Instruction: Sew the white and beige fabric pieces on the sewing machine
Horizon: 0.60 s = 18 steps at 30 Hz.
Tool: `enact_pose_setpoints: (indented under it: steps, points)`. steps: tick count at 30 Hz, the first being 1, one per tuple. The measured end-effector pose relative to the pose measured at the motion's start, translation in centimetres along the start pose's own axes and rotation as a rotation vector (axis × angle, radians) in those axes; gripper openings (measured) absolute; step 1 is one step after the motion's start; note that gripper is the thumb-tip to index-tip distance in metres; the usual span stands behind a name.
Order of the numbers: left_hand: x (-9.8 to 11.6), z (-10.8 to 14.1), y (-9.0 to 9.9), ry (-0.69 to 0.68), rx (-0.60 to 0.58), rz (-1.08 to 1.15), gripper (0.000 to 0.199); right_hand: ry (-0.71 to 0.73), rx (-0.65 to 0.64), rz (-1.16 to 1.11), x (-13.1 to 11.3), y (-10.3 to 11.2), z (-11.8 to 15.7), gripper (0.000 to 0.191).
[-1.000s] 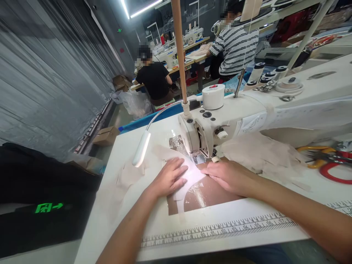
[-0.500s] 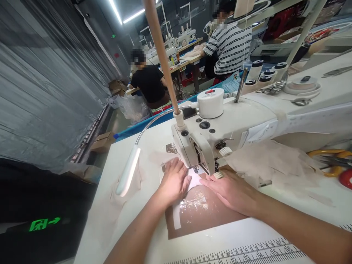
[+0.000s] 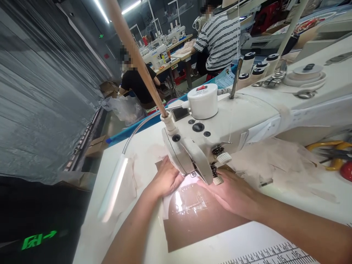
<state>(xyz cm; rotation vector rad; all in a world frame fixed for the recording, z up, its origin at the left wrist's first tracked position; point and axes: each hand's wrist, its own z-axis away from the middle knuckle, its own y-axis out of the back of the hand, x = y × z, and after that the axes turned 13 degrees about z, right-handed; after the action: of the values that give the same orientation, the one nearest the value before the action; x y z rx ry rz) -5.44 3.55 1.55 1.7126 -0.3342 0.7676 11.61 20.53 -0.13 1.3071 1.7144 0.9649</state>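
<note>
A sewing machine head (image 3: 181, 150) stands over a piece of pale, thin fabric (image 3: 189, 180), with its presser foot (image 3: 193, 175) close to the cloth. Left of the foot, my left hand (image 3: 167, 178) lies flat on the fabric, its fingertips partly behind the machine head. My right hand (image 3: 233, 190) rests flat on the other side, thumb stretched toward the foot and the other fingers partly hidden by the tension knobs. Under the fabric is a brown sheet (image 3: 198, 227) patched with shiny clear tape.
A lit gooseneck lamp (image 3: 114, 190) hangs at the left. Crumpled sheer fabric (image 3: 275, 161) and yellow-handled scissors (image 3: 337, 161) lie at the right. A printed ruler (image 3: 275, 255) runs along the front. Thread cones (image 3: 249, 63) stand on the machine; two people sit at machines beyond.
The view has shifted closer to the machine. My left hand has moved farther behind the machine head, hiding more of its fingers, while my right hand stays nearly in place on the brown sheet.
</note>
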Motion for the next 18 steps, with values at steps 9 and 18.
enact_pose_setpoints:
  steps: [9, 18]
  points:
    - [-0.9, 0.1, 0.3, -0.020, -0.118, -0.025, 0.035, -0.049, -0.074, 0.048, -0.3, 0.1, -0.4, 0.029]
    - [-1.7, 0.0, 0.4, -0.035, -0.139, -0.043, 0.034, -0.096, -0.106, -0.063, 0.0, -0.7, -0.1, 0.030]
